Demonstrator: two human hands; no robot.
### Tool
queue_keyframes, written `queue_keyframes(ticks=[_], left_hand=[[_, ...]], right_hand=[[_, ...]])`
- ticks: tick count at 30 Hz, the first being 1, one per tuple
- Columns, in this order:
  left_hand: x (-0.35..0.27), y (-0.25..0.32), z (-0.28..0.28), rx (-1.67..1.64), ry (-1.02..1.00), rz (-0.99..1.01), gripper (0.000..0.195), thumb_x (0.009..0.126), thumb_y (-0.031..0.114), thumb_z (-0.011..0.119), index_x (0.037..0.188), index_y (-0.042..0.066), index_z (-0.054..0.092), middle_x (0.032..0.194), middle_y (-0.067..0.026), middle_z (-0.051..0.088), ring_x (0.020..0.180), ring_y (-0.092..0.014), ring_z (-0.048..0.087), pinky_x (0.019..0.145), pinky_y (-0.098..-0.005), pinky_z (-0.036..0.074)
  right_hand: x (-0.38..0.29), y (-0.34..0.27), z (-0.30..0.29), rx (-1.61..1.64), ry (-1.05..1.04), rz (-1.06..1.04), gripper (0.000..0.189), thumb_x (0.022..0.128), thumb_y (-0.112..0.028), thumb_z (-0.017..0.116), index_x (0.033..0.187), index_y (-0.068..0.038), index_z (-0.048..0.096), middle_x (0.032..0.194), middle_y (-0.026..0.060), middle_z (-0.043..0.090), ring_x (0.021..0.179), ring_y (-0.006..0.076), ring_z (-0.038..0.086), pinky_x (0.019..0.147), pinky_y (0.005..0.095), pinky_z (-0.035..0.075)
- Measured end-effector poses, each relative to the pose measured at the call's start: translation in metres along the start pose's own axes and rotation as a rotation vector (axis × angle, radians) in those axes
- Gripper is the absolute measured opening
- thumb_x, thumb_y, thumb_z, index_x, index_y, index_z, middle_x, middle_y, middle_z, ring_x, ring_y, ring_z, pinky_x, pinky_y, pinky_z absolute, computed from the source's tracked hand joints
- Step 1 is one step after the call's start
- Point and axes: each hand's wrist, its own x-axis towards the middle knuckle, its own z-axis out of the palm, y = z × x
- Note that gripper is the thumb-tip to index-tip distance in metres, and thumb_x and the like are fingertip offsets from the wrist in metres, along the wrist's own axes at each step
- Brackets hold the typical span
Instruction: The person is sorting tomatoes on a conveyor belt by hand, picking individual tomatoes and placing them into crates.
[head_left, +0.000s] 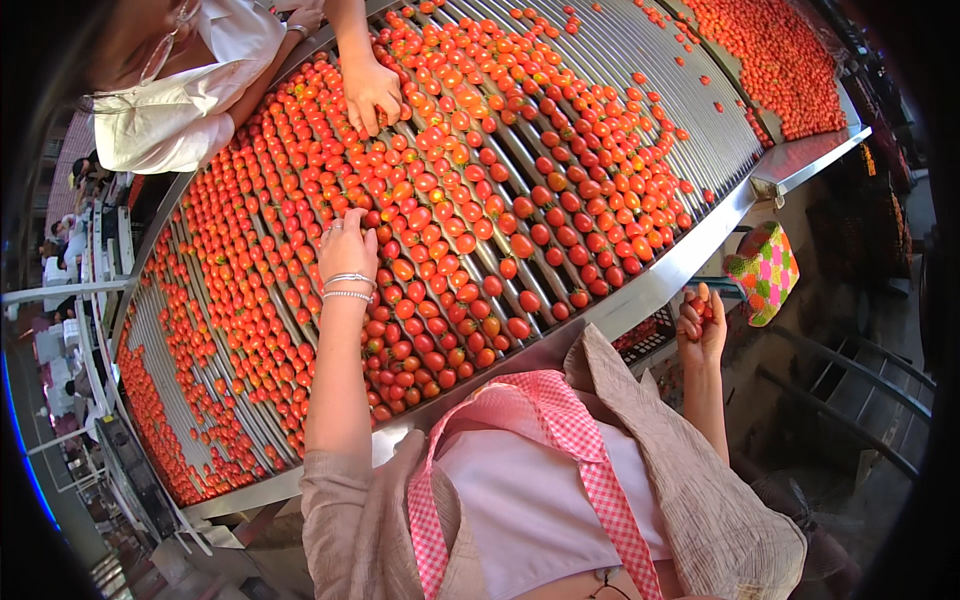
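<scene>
Small red and orange tomatoes (431, 300) lie in rows along the metal rollers of a sorting conveyor (480, 259). My left hand (349, 247), with a ring and bracelets at the wrist, reaches over the middle of the rows. Its fingertips are down among the tomatoes, and I cannot tell whether they grip one. Off the near side of the conveyor, my right hand (701, 324) is raised with its fingers curled around several small red tomatoes (699, 307).
Across the conveyor, a co-worker's hand (371, 94) touches the tomatoes. A steel rail (667, 259) edges the near side. Below it sits a black plastic crate (646, 337). A colourful patterned cover (765, 274) stands right of my right hand. More tomatoes (780, 67) are heaped at the far right.
</scene>
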Motion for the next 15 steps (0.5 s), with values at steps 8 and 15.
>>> queue_keyframes(ticks=[8,15], left_hand=[[0.010,0.004,0.003,0.147,-0.031,0.037,0.028,0.089,0.019,0.063,0.113,0.008,0.055,0.093,-0.0176,0.068,0.094,-0.037,0.063,0.083,-0.0458,0.051],[0.006,0.015,0.006,-0.466,0.121,-0.278,0.026,0.097,0.027,0.058,0.112,0.005,0.054,0.078,-0.0085,0.065,0.076,-0.022,0.066,0.069,-0.0372,0.052]], right_hand=[[0.048,0.002,-0.072,-0.610,0.699,-0.239,0.053,0.099,-0.045,0.049,0.128,-0.001,0.054,0.107,0.0096,0.061,0.091,0.0177,0.058,0.085,0.0317,0.048],[0.057,0.020,0.010,-1.312,0.476,-0.946,0.036,0.100,-0.021,0.049,0.130,0.000,0.053,0.149,0.0195,0.033,0.134,0.0293,0.036,0.108,0.0370,0.033]])
